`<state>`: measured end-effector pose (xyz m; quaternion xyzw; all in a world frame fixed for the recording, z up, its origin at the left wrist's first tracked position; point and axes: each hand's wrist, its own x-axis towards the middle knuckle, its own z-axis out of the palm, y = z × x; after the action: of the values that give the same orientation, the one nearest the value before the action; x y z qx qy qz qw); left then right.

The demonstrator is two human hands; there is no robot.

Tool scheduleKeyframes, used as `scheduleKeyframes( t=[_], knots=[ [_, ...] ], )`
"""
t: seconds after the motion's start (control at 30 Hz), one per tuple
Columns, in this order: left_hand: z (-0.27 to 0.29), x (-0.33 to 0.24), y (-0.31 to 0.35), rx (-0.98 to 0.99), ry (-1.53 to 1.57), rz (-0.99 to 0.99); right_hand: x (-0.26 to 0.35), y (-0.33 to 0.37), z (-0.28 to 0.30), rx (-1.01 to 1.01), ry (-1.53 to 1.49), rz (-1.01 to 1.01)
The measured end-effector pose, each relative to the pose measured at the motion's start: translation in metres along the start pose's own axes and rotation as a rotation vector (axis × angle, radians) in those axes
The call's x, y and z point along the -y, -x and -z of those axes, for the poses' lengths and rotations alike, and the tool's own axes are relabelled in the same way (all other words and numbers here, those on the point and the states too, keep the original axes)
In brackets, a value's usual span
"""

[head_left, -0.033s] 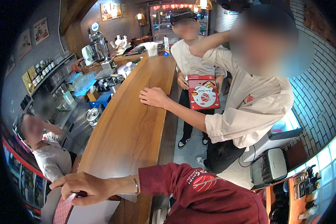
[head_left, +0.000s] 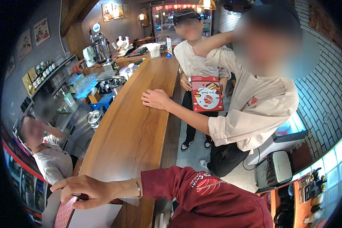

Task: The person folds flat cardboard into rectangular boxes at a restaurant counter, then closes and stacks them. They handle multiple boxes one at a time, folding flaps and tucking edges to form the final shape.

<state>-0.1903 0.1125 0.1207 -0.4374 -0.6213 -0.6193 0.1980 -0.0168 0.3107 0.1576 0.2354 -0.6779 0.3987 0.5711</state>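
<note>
From the lower right my right arm, in a maroon sleeve with a thin metal bracelet (head_left: 139,188), reaches leftward across the near end of a wooden counter (head_left: 121,140). My right hand (head_left: 85,190) is palm down with bent fingers. Its thumb and fingers close around a small dark object, mostly hidden, that I cannot make out. Directly below the hand is a red-and-white patterned strip (head_left: 65,212) beside a pale grey, flat-sided thing (head_left: 97,216). My left hand does not show.
Across the counter's right side, a person in a beige shirt rests a hand (head_left: 155,98) on the wood. Behind, another person holds a red box (head_left: 208,94). A third person (head_left: 53,155) is at the left, near a steel work area (head_left: 74,125). A white holder (head_left: 154,50) stands at the far end.
</note>
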Motion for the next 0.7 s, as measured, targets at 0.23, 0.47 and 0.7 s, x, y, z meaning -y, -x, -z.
scheduleKeyframes(
  t=[0.23,0.47,0.7],
  knots=[
    [0.011,0.005,0.01,0.022,-0.065,-0.054,0.01,0.003,0.012,0.059,-0.007,-0.096],
    [0.007,0.008,0.005,0.042,-0.09,-0.073,0.013,0.0,0.028,0.067,-0.537,-0.234],
    [0.005,0.007,0.005,0.048,-0.088,-0.095,0.003,0.0,0.026,0.156,-0.407,-0.356]
  ],
)
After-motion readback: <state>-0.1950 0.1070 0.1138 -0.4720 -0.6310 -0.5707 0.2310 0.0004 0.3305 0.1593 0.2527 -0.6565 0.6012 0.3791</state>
